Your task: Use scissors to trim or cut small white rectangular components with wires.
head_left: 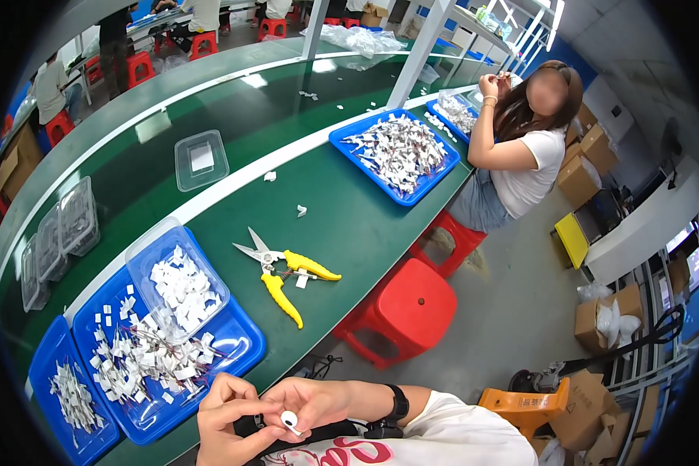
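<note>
Pinching a white earbud-shaped piece (290, 420) with a black oval between thumb and fingers of the right hand (314, 402), between six and seven o'clock. Curling the left hand (229, 419) just beside it at seven o'clock, fingertips drawn close; impossible to make out whether gripping anything. Having yellow-handled snips (274, 266), blades spread, at eight o'clock on the green workbench (357, 221); farther that way, a blue tray (250, 328) holding white-tabbed wired parts (151, 353).

Room bright; tube light (557, 17) glowing between 1 and 2 o'clock. Glare patches on green belt (276, 105), 10 to 12. Shadows soft. Straight edges bow; rim black. Right hand (312, 400) crisp at 6; far stools (140, 69) softer near 10.
</note>
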Available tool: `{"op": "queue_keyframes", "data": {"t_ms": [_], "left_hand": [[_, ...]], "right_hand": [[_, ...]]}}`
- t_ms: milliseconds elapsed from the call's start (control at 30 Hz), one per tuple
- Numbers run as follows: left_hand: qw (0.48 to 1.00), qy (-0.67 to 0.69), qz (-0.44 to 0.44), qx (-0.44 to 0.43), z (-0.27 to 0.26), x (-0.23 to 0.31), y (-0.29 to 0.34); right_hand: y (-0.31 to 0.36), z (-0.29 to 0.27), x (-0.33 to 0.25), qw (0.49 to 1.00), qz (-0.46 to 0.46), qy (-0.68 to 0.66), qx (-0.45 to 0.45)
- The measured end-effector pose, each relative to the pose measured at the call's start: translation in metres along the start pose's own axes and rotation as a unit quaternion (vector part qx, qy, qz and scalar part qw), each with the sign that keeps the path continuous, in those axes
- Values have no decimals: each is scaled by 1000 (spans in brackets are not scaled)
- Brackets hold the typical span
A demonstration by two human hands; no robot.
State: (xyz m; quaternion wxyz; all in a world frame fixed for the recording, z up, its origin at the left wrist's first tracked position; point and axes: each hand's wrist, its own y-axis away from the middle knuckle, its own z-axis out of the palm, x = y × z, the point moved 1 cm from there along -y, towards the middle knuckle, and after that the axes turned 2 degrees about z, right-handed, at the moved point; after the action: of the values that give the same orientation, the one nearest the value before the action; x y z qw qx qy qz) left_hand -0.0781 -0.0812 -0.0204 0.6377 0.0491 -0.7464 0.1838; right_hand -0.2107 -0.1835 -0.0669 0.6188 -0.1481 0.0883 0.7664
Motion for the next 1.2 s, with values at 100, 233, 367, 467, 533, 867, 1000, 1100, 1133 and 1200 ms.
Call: {"op": "queue_keyframes", "data": {"t_ms": [100,233,367,467,533,867,1000,1100,1133,1200], "left_hand": [[1000,24,-8,-8,-2,0,-5],[997,70,-13,-4,-3,-2,0],[997,16,77,19,-10,-11,7],[993,-24,89,80,-12,-7,9],[980,-123,120,96,-11,1,8],[990,47,57,117,-8,-2,15],[997,15,74,9,-1,3,9],[997,13,64,-40,-2,12,10],[997,5,76,-5,-10,18,10],[979,1,165,115,-26,24,23]], "right_hand": [[-5,-2,1,1000,1,-16,0],[-10,-3,4,999,19,14,38],[-9,11,-8,987,-13,118,107],[-2,13,-11,874,-216,384,205],[-4,24,-15,827,-284,443,197],[-12,36,-20,677,-376,600,198],[-15,36,-20,598,-395,653,244],[-15,38,-22,624,-351,645,267],[-13,36,-21,619,-359,644,271],[-11,32,-20,616,-367,635,288]]}}
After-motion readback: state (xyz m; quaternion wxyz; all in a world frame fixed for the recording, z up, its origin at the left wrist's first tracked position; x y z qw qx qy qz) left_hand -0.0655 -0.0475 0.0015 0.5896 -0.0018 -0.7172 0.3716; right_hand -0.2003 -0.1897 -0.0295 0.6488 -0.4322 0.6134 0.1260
